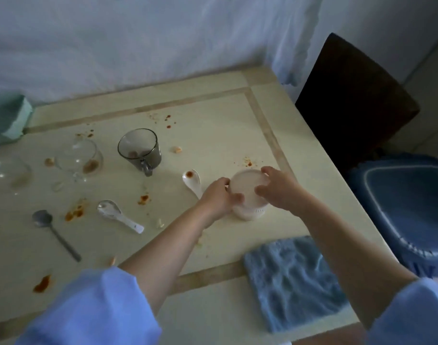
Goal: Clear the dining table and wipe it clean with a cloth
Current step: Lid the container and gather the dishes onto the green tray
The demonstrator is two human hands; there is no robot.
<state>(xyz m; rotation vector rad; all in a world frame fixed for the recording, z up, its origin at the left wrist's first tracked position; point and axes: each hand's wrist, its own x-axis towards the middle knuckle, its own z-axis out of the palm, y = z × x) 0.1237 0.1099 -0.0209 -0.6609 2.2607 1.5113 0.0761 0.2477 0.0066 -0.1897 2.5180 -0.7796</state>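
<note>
A pale pink plastic cup (247, 192) stands upright on the cream dining table (213, 115) near its right side. My left hand (219, 196) grips the cup from the left, and my right hand (278, 186) holds its rim from the right. A folded blue cloth (291, 280) lies at the table's near right edge. A white ceramic spoon (192, 181) rests just left of the cup, partly hidden by my left hand. Farther left are a grey glass mug (139, 149), a second white spoon (119, 215) and a metal spoon (52, 231).
Two clear glass bowls (79, 158) (9, 174) sit at the left. Orange sauce stains (74, 212) and crumbs dot the tabletop. A green tissue pack (7, 118) lies at far left. A dark chair (349, 100) and a blue bin (409, 207) stand beside the right edge.
</note>
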